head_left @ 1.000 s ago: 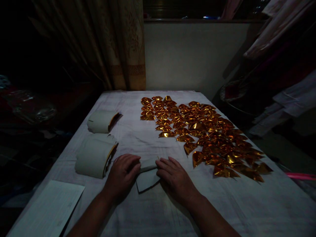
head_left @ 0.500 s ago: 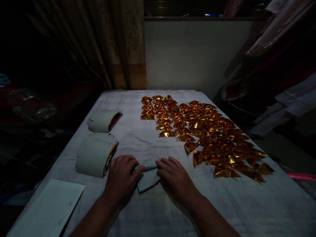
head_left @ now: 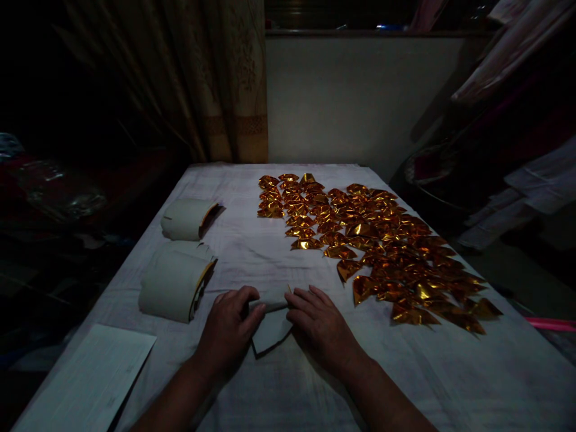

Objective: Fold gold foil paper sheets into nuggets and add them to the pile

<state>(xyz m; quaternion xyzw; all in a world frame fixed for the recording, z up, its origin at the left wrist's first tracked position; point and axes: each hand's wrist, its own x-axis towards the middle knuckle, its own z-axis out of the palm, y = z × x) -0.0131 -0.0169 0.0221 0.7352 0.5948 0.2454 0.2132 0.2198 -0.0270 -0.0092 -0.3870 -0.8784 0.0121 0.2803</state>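
Note:
A small pale sheet of paper (head_left: 271,329) lies on the white cloth-covered table (head_left: 450,372) in front of me, partly folded at its top. My left hand (head_left: 228,329) presses on its left edge with the thumb laid along the fold. My right hand (head_left: 320,324) rests on its right edge, fingers flat and close together on the fold. To the right spreads a large field of folded gold foil pieces (head_left: 382,246). Two curled stacks of pale, gold-backed paper sit at the left, one near (head_left: 173,283) and one farther back (head_left: 188,218).
A flat white sheet (head_left: 92,384) lies at the table's near left corner. A patterned curtain (head_left: 216,84) hangs behind the table, beside a pale wall. Dark clutter and hanging cloth fill the right side. A pink strip (head_left: 551,324) shows at the right edge.
My left hand has slid slightly right and its thumb has moved along the fold. The paper's folded top is pressed a little flatter. My right hand has barely moved.

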